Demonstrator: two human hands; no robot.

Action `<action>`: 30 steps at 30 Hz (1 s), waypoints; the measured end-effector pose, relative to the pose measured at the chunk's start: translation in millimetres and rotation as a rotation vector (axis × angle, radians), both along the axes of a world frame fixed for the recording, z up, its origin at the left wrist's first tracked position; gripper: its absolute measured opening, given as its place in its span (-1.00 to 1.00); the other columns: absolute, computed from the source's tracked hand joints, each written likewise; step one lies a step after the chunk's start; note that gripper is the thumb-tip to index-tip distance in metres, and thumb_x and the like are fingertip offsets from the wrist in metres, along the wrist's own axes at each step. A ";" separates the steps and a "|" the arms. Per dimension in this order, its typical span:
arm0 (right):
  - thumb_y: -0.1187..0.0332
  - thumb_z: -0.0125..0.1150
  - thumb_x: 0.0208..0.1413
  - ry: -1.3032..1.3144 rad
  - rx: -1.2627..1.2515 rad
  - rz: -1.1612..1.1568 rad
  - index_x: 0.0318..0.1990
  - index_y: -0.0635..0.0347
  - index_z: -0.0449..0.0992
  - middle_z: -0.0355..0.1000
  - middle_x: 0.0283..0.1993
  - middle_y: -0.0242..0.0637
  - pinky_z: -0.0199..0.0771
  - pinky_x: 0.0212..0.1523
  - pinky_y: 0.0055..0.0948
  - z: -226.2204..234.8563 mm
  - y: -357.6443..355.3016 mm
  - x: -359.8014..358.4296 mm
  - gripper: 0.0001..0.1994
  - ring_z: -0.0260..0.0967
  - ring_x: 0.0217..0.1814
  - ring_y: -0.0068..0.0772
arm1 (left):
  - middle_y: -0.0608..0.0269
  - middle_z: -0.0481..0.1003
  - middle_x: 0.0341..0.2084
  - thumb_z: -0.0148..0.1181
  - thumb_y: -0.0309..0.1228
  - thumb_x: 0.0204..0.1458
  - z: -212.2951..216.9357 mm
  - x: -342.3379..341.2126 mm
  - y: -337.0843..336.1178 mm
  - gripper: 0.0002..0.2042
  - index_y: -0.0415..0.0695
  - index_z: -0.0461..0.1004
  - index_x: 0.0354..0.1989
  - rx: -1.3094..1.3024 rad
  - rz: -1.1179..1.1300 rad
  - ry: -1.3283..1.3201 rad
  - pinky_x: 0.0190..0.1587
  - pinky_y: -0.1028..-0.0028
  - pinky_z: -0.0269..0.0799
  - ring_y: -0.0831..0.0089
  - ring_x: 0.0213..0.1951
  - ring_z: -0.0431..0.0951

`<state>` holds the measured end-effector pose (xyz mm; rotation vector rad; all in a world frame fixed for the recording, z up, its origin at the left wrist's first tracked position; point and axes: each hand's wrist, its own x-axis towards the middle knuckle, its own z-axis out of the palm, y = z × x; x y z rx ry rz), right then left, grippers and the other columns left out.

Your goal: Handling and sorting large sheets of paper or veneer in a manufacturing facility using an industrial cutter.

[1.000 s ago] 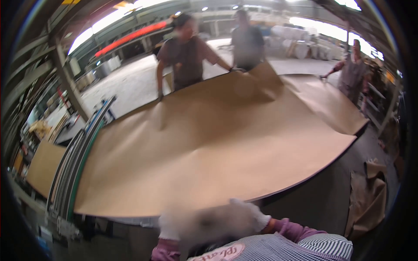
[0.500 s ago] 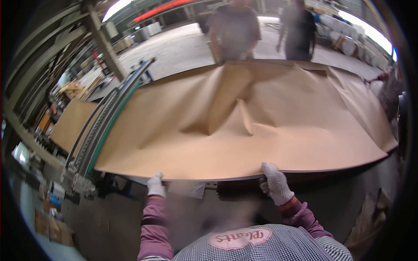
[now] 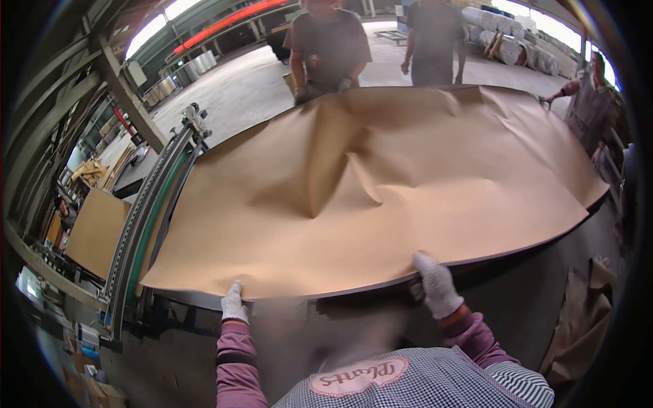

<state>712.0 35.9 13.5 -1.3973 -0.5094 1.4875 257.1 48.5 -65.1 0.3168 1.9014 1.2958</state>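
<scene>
A large sheet of brown paper [image 3: 435, 211] spreads across the view, with creases and a raised fold in its middle. My left hand [image 3: 234, 304], in a white knit glove, grips its near edge toward the left, thumb on top. Farther right along the same edge, my right hand [image 3: 437, 289], gloved alike, is closed on the paper with its fingers underneath. Across the sheet, one person [image 3: 330, 47] has both hands at the far edge. Another person [image 3: 590, 102] reaches to the far right corner with one hand.
A long metal rail with a green strip [image 3: 153, 211] runs along the sheet's left side. Beyond it lies a flat brown board [image 3: 101, 231]. Crumpled brown paper [image 3: 578, 326] is at lower right. A standing person [image 3: 435, 41] and wrapped rolls [image 3: 507, 47] are at the back.
My view has shifted, bringing the person at the right more fully into sight. A dark gap now shows between the sheet's left edge and the rail. Both hands keep their grip.
</scene>
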 end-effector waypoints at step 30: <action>-0.03 0.07 0.12 0.179 0.193 -0.608 0.17 0.13 0.31 0.33 0.15 -0.30 0.19 0.23 -0.31 -179.4 -1.9 239.1 -0.44 0.18 0.24 -0.31 | 0.22 0.53 -0.41 0.18 -0.31 0.08 -55.3 117.2 -51.6 -0.76 -0.13 0.43 -0.12 0.091 -0.326 -0.698 -0.59 0.45 0.46 0.45 -0.52 0.55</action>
